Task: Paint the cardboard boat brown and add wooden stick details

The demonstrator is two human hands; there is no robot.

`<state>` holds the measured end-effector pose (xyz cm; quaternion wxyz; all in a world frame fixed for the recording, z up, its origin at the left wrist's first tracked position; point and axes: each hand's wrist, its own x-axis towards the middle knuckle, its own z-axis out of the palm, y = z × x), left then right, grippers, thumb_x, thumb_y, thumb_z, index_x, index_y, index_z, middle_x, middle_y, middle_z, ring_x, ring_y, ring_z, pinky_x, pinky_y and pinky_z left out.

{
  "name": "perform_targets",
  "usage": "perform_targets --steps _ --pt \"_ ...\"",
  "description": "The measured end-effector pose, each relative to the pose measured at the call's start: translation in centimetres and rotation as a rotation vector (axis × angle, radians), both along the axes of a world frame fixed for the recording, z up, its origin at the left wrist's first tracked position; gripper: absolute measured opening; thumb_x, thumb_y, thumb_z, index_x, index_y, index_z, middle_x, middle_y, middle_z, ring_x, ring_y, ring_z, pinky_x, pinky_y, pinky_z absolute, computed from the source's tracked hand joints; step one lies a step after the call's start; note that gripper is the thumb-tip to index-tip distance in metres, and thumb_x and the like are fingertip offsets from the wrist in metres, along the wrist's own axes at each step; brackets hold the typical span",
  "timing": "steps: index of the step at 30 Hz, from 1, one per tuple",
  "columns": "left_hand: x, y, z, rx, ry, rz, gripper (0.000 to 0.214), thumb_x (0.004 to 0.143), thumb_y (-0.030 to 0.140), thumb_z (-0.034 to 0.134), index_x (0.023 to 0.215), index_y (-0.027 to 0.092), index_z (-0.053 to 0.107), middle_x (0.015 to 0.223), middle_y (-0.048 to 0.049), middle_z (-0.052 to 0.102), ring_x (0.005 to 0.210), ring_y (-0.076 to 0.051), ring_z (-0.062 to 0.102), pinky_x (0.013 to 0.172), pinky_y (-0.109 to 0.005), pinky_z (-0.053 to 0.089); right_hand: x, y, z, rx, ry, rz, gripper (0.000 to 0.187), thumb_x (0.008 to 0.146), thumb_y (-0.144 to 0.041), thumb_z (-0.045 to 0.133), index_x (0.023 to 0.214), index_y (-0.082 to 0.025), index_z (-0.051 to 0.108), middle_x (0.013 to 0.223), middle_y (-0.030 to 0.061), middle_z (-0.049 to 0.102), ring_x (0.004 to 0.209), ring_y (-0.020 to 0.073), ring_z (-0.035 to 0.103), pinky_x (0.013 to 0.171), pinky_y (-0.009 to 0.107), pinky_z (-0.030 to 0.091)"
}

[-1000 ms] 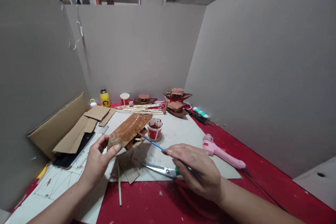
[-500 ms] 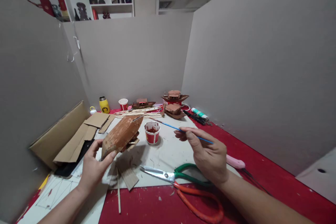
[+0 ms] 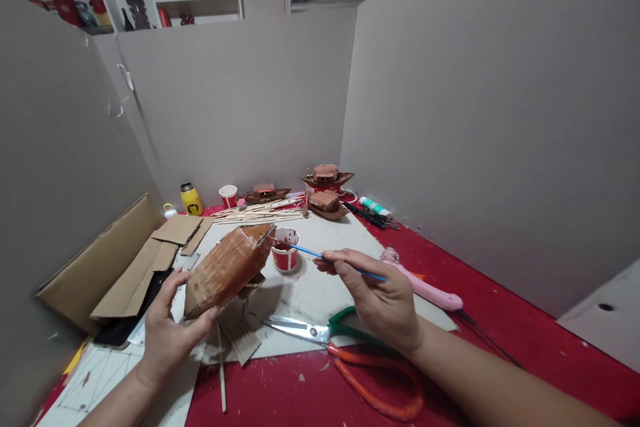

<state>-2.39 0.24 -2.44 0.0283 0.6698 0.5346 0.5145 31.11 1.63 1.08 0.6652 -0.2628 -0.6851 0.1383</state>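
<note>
My left hand (image 3: 173,327) grips a brown-painted cardboard model boat (image 3: 230,267) by its near end, thumb below and fingers behind, with the hull turned up toward me. Between the thumb and fingers of my right hand (image 3: 373,290) is a thin blue paintbrush (image 3: 320,254). Its tip is at the boat's far right end, touching or very close to it. Just behind the tip stands a red and white paper cup (image 3: 285,259) with brown paint inside.
Large scissors (image 3: 313,331) with green and orange handles lie under my right hand. Cardboard pieces (image 3: 135,273) fill the left side. Wooden sticks (image 3: 260,212), finished-looking boats (image 3: 327,177) and a yellow bottle (image 3: 191,200) stand at the back. A pink tool (image 3: 430,288) lies right.
The brush has moved left and down, from above the cup to the boat's far end. The boat has turned slightly in my left hand. The whole view has shifted a little.
</note>
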Motion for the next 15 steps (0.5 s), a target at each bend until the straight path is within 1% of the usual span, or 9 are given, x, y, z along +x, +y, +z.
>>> perform_targets --steps 3,6,8,12,15 --pt "0.1 -0.1 0.3 0.01 0.007 0.019 0.052 0.069 0.043 0.076 0.113 0.021 0.058 0.121 -0.0128 0.065 0.126 -0.036 0.055 0.109 -0.05 0.04 0.3 0.7 0.0 -0.064 0.041 -0.093 0.017 0.093 -0.024 0.062 0.103 -0.019 0.074 0.089 0.0074 0.078 0.076 0.0199 0.075 0.071 0.033 0.064" --pt "0.2 -0.2 0.5 0.04 0.032 0.021 0.05 0.068 0.041 0.076 0.111 0.021 0.059 0.118 -0.011 0.066 0.125 -0.035 0.056 0.109 -0.049 0.041 0.3 0.8 0.1 -0.091 0.076 -0.123 0.016 0.094 -0.025 0.061 0.103 -0.02 0.074 0.087 0.0065 0.079 0.076 0.0194 0.075 0.068 0.032 0.064" --pt "0.4 -0.3 0.6 0.085 0.064 0.007 0.049 0.068 0.039 0.076 0.111 0.022 0.059 0.116 -0.0104 0.067 0.126 -0.035 0.055 0.109 -0.05 0.041 0.1 0.4 0.1 -0.05 0.065 -0.094 0.016 0.094 -0.023 0.062 0.104 -0.021 0.074 0.088 0.0062 0.078 0.076 0.0192 0.075 0.068 0.032 0.064" --pt "0.7 -0.5 1.1 0.201 0.163 -0.022 0.05 0.07 0.034 0.076 0.114 0.021 0.056 0.112 -0.0114 0.067 0.126 -0.036 0.054 0.108 -0.053 0.042 -0.3 -0.5 0.1 0.086 -0.05 0.019 0.023 0.093 -0.014 0.06 0.11 -0.023 0.072 0.09 0.0067 0.078 0.077 0.0198 0.075 0.069 0.033 0.064" --pt "1.0 -0.7 1.6 0.251 0.228 -0.022 0.048 0.071 0.031 0.076 0.114 0.021 0.056 0.11 -0.0112 0.067 0.122 -0.035 0.057 0.107 -0.053 0.042 -0.3 -0.4 0.0 0.098 -0.071 0.024 0.025 0.092 -0.012 0.06 0.111 -0.023 0.072 0.091 0.0068 0.077 0.079 0.0198 0.075 0.069 0.032 0.064"
